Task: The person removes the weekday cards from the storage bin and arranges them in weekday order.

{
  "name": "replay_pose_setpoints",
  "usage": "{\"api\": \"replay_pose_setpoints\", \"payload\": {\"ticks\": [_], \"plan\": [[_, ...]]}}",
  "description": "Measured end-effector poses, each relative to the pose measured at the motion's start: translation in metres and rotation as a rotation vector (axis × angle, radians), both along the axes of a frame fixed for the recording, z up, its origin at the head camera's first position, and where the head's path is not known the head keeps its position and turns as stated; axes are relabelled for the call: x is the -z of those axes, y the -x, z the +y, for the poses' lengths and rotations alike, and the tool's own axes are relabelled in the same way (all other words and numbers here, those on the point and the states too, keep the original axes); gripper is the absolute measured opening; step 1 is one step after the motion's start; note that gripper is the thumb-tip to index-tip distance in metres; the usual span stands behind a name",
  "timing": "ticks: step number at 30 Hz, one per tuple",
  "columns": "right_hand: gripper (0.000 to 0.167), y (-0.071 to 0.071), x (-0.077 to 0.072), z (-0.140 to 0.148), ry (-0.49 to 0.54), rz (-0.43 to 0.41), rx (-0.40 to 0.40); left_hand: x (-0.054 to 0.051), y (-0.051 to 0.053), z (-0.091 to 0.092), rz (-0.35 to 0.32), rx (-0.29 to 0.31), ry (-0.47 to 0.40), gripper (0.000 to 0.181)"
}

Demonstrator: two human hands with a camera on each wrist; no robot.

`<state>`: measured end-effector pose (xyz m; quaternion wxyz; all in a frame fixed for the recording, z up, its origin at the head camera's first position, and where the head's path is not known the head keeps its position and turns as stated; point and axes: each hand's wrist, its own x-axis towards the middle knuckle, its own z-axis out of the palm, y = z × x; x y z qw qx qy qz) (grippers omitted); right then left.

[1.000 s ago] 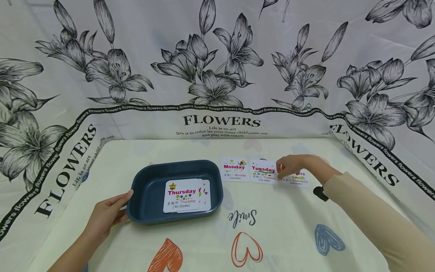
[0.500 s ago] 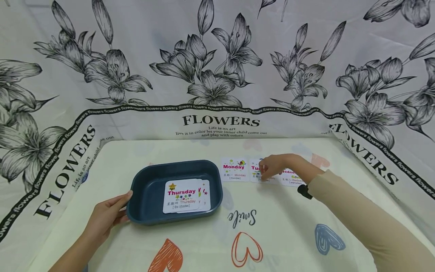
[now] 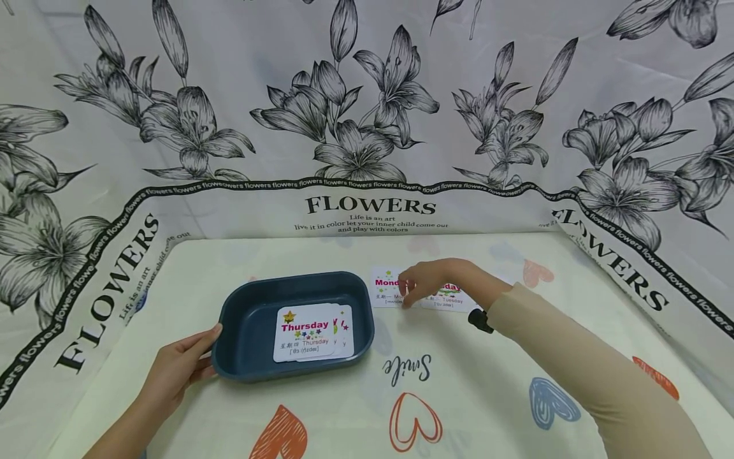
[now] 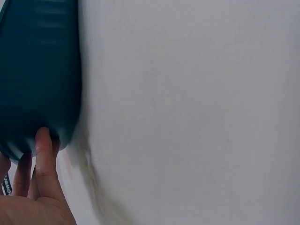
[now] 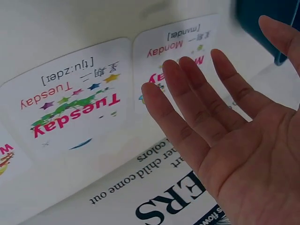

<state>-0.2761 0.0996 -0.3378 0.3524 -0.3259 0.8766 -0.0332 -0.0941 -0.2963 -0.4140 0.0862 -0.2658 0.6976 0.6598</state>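
Note:
My left hand [image 3: 178,366] holds the left end of a dark blue plastic tray [image 3: 241,331], thumb at the rim and fingers against its outer side in the left wrist view. Inside the tray lies a small stack of day cards, a Thursday card [image 3: 304,344] on top. My right hand [image 3: 427,280] hovers over the Monday card [image 3: 382,294] with nothing in it; its fingers look loose and spread in the right wrist view. Beside it lies the Tuesday card [image 5: 75,89], and a corner of the Wednesday card [image 5: 7,157] shows further along the row.
Heart drawings and the word Smile are printed on the pale tablecloth [image 3: 476,382]. Behind the table hangs a white curtain [image 3: 367,140] with black flower prints. A black wrist camera [image 3: 480,320] sits at the right cuff.
My right hand has moved left along the card row, from between Tuesday and Wednesday, past Tuesday, to Monday. The left hand and the tray have stayed in place.

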Motion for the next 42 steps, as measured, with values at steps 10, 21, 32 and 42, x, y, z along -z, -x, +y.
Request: {"api": "replay_pose_setpoints", "payload": {"ticks": [10,21,32,42], "plan": [[0.037,0.003,-0.002,-0.021,-0.016,0.023,-0.025,0.001,0.0,0.0,0.008,0.006,-0.006,0.057],[0.039,0.004,-0.022,-0.036,0.044,0.082,-0.061,0.001,-0.001,0.0,0.003,0.009,-0.023,0.047],[0.043,-0.009,-0.037,-0.072,0.095,0.11,-0.126,0.001,-0.001,0.0,0.017,0.012,-0.018,0.05],[0.04,-0.019,-0.035,-0.104,0.16,0.096,-0.197,0.002,-0.002,-0.001,0.031,0.012,-0.034,0.028]]}}
